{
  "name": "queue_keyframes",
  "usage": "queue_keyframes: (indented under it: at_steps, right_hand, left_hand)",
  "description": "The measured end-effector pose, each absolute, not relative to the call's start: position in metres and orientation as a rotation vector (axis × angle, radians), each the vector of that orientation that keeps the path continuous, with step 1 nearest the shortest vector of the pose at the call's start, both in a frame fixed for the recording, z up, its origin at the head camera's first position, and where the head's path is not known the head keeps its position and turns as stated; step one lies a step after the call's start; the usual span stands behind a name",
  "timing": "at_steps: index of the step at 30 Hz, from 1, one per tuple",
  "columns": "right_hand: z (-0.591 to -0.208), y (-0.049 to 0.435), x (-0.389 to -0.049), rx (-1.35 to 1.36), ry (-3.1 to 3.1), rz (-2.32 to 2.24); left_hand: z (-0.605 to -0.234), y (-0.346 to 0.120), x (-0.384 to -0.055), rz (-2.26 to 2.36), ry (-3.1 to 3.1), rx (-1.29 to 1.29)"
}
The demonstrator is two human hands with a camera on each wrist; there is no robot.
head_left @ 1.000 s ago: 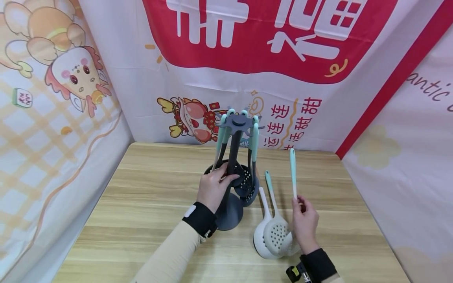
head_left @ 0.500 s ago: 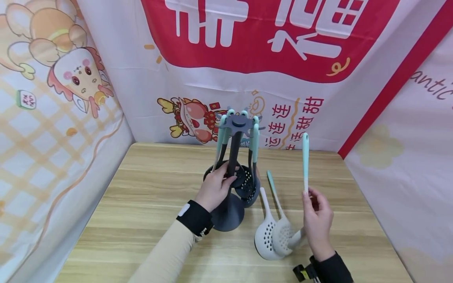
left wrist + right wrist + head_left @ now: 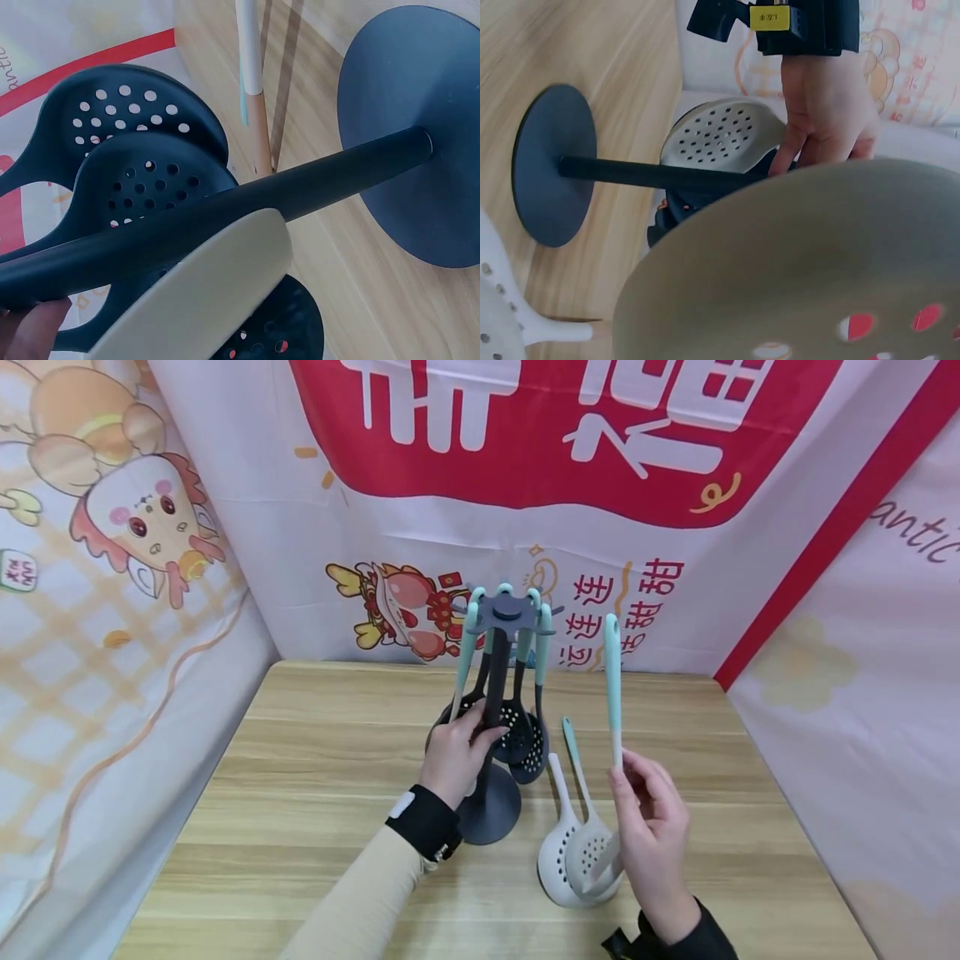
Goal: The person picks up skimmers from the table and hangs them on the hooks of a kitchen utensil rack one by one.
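A dark grey utensil stand (image 3: 506, 614) rises from its round base (image 3: 491, 818) on the table. My left hand (image 3: 453, 756) grips its pole (image 3: 352, 176) partway up. Around the pole hang several utensils with mint handles, among them dark slotted spoons (image 3: 154, 184) and a pale skimmer (image 3: 712, 139). To the right of the stand, my right hand (image 3: 656, 827) pinches a slotted spoon by its mint-and-white handle (image 3: 613, 685), held upright. Its grey-beige bowl (image 3: 780, 255) fills the foreground of the right wrist view; the head view shows it nearly edge-on below the hand.
Two more utensils lie overlapping on the wooden table (image 3: 315, 793): a white skimmer (image 3: 553, 864) and a grey skimmer (image 3: 587, 847) with a mint handle end. Printed cloth (image 3: 247, 477) hangs behind the table and at both sides.
My right hand went right, then came back left and upward with the slotted spoon, nearer the stand. The hanging utensils have turned slightly around the pole. My left hand keeps its grip.
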State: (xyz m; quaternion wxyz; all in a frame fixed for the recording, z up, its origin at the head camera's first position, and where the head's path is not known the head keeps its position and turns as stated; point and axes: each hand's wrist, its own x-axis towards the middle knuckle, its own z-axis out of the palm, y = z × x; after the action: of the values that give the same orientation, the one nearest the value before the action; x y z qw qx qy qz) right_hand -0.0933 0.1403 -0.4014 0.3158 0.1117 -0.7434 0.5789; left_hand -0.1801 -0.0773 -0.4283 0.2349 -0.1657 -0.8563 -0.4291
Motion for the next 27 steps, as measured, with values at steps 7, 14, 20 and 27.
queue_keyframes:
  at_steps: [7, 14, 20, 27]
  right_hand:
    - [-0.393, 0.133, -0.091, 0.383, -1.984, 1.457]
    - [-0.391, 0.129, -0.092, 0.432, -1.96, 1.382]
    - [-0.393, 0.127, -0.092, 0.427, -1.965, 1.381]
    - [-0.393, 0.125, -0.092, 0.359, -2.028, 1.385]
  left_hand:
    - [-0.428, -0.075, -0.18, -1.196, -2.349, -0.438]
    - [-0.427, -0.075, -0.179, -1.213, -2.372, -0.411]
    - [-0.427, -0.075, -0.178, -1.22, -2.395, -0.392]
    - [-0.427, -0.076, -0.177, -1.226, -2.388, -0.392]
